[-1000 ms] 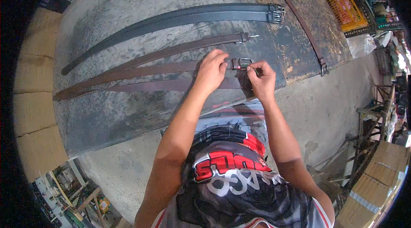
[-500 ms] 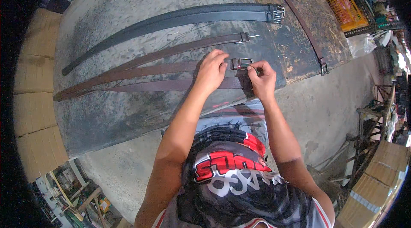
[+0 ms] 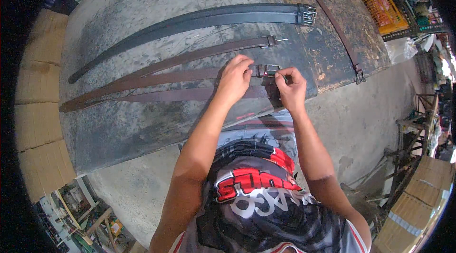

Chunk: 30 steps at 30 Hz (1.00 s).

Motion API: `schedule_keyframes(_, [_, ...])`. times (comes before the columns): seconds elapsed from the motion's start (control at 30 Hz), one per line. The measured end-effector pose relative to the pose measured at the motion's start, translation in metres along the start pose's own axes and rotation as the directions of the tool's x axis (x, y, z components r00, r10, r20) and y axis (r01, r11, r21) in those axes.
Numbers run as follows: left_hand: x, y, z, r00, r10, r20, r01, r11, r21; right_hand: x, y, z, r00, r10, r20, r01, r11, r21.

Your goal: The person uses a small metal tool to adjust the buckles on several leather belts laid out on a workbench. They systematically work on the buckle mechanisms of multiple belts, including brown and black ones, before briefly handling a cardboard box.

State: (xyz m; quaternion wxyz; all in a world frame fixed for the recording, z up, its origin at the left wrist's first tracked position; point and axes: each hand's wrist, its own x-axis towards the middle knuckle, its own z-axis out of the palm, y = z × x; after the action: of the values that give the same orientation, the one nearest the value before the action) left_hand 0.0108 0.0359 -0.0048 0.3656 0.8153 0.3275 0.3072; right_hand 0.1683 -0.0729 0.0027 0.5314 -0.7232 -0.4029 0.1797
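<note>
A brown leather belt [image 3: 185,74] lies across the workbench, its silver buckle [image 3: 271,68] toward the right. My left hand [image 3: 234,78] rests over the strap just left of the buckle, fingers curled on the belt. At the buckle's right end, my right hand [image 3: 292,86] has thumb and forefinger pinched on its frame. Nearer me is another brown strap [image 3: 190,94], its right end partly behind my right hand. Beyond my hands lies a third brown belt [image 3: 213,47] with a buckle at its right end.
Two black belts [image 3: 199,20] lie side by side farther back on the grey bench [image 3: 109,143]. Another brown belt [image 3: 327,13] crosses the bench's right part, its buckle by the edge. A yellow crate [image 3: 382,10] is at the far right; cardboard [image 3: 40,82] borders the left edge.
</note>
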Motion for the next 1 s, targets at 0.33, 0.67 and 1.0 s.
schedule_keyframes(0.33, [-0.023,0.051,0.003,0.971,0.175,0.161,-0.227,0.883,0.411,0.009,0.013,0.002,0.975,0.168,-0.144,-0.054,0.812,0.581])
schedule_keyframes(0.67, [-0.011,0.047,-0.008,0.999,-0.033,0.023,0.028,0.984,0.176,0.010,0.015,0.001,0.972,0.182,-0.146,-0.070,0.823,0.564])
schedule_keyframes(1.0, [0.024,0.010,-0.003,0.985,-0.013,0.174,-0.024,0.978,0.207,0.009,0.016,0.002,0.977,0.148,-0.156,-0.036,0.830,0.556])
